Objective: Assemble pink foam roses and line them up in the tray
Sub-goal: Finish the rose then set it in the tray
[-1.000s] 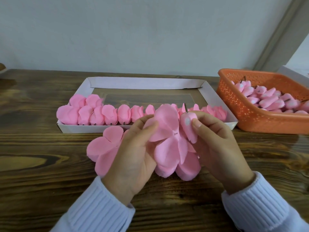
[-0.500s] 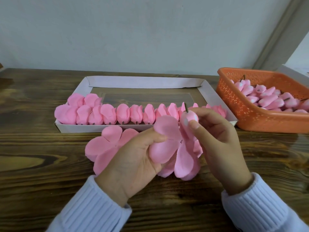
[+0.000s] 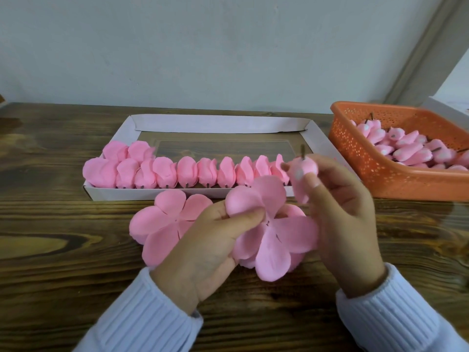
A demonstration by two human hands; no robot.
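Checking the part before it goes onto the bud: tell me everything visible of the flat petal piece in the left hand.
The petal piece is a pink flower shape, foam by its look, with rounded petals parted by slits meeting near small dark marks at the centre. The left hand grips it, thumb across the front, tilted toward the camera above the table. Its right petal reaches the right hand, which holds the bud just above.

Roses (image 3: pixel 187 172) lined the tray's (image 3: pixel 218 123) near side. Right of the tray stood a basket (image 3: pixel 385 184) of buds (image 3: pixel 408 148). Before the tray lay a petal sheet (image 3: pixel 162 224); there the left hand (image 3: pixel 203 247) held a second sheet (image 3: pixel 279 237), the right hand (image 3: pixel 347 224) a bud (image 3: pixel 304 171).
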